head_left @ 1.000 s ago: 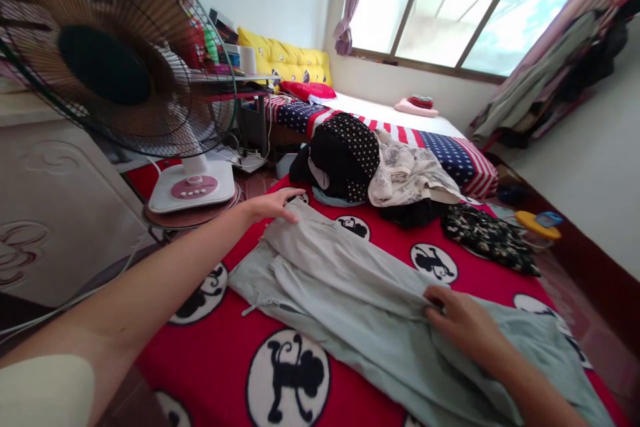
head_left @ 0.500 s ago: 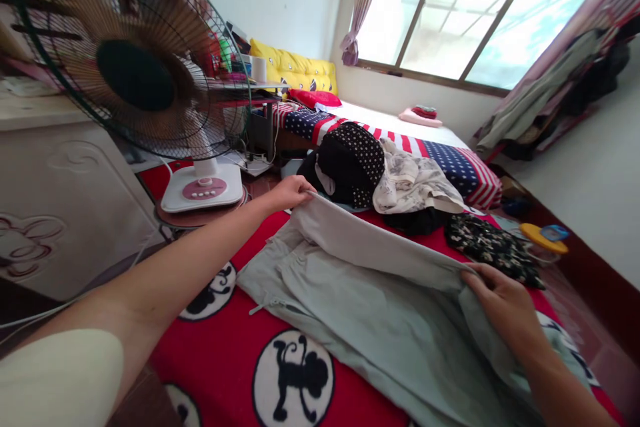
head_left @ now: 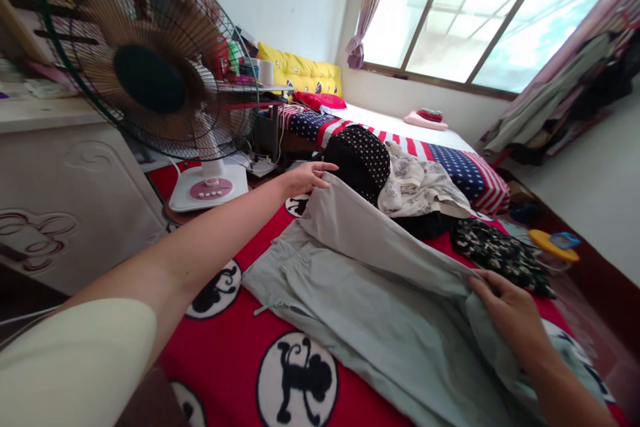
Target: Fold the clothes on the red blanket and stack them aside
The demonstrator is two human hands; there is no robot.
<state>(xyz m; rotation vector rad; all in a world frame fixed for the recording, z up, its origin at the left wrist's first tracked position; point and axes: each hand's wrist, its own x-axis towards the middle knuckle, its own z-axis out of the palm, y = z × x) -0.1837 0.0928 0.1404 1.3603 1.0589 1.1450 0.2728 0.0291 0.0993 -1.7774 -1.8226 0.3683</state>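
Observation:
A pale grey-green garment (head_left: pixel 380 300), trousers by their look, lies spread with a long fold lifted along its far side. A zip with a pull shows near its left end. My left hand (head_left: pixel 307 178) is at the far left corner of that fold, its fingers spread apart and its fingertips against the cloth edge. At the other end of the fold, my right hand (head_left: pixel 505 300) pinches the cloth between thumb and fingers. The garment rests on a red blanket (head_left: pixel 225 360) printed with black monkey figures in white circles.
Behind the garment lie a black polka-dot cloth (head_left: pixel 367 153), a white patterned garment (head_left: pixel 425 187) and a black floral garment (head_left: pixel 500 253). A caged fan (head_left: pixel 150 80) stands at the left. A bed (head_left: pixel 450 167) with a stars-and-stripes cover is farther back, below the window.
My left hand has spread its fingers from a pinch and shifted slightly right and up with the cloth edge. My right hand keeps its hold. The whole view has shifted a little.

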